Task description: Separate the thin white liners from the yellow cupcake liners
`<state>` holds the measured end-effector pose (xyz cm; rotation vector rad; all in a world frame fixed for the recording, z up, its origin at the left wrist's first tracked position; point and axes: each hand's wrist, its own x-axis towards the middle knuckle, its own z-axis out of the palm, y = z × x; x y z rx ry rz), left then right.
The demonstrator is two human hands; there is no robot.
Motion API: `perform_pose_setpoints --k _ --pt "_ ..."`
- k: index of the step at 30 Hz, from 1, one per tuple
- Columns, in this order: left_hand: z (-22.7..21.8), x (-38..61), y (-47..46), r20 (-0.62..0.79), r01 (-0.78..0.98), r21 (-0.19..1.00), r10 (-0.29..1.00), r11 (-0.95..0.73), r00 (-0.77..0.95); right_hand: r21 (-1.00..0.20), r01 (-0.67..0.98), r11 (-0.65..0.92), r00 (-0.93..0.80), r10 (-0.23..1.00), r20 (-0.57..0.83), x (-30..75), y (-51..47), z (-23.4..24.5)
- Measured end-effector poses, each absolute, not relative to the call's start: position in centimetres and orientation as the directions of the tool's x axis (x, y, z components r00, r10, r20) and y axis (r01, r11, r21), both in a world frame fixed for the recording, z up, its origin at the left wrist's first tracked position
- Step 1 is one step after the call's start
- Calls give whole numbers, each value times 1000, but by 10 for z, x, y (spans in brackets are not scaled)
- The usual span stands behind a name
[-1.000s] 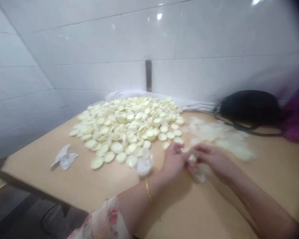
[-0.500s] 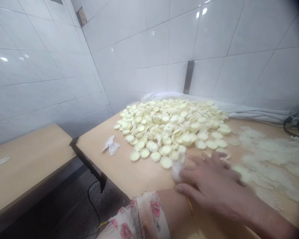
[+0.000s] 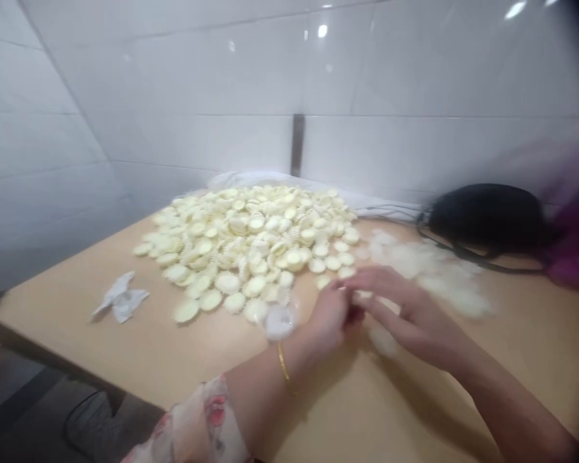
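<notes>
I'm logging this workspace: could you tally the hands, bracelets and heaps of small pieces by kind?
Hands: 2 (left hand, right hand)
Gold bracelet: 1
Pale yellow heap: 1
Whitish heap, blurred: 1
Total: 5

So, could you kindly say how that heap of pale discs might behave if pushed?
The heap of pale discs probably spreads, being loosely piled. Each looks thin, so likely light. Flat-lying front ones may slide rather than roll.
</notes>
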<state>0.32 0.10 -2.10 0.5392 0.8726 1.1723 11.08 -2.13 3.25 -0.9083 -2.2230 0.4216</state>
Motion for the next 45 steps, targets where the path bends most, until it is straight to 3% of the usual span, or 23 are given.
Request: perform_pose_setpoints --k 4,8,14,19,26,31,36,41,45 --pt "-10 1 0 -366 -516 716 883 469 295 -685 478 550 -453 823 344 134 -17 15" --pt "-5 0 -4 -403 -474 702 846 531 349 -849 319 422 -342 886 313 129 -15 1" --pt "-15 2 -4 -278 -349 873 935 341 219 -969 168 181 -59 983 174 131 -8 -7" --pt "-15 6 -11 -152 -317 919 951 236 268 -978 182 103 55 992 115 132 -5 -12" --pt "-7 9 -15 -198 -373 885 950 279 243 -941 322 106 16 993 117 125 -8 -18" --pt "-15 5 -7 -127 -319 931 978 175 167 -965 209 157 -38 988 152 129 -13 -14" --pt "-19 0 -3 -80 -270 955 984 121 159 -981 155 119 -122 987 101 135 -13 -11" --pt "-14 3 -8 -216 -376 881 952 286 217 -984 112 138 38 989 143 130 -12 -15" --pt "-10 6 -12 -272 -411 842 933 349 235 -981 160 111 16 993 115 127 -13 -17"
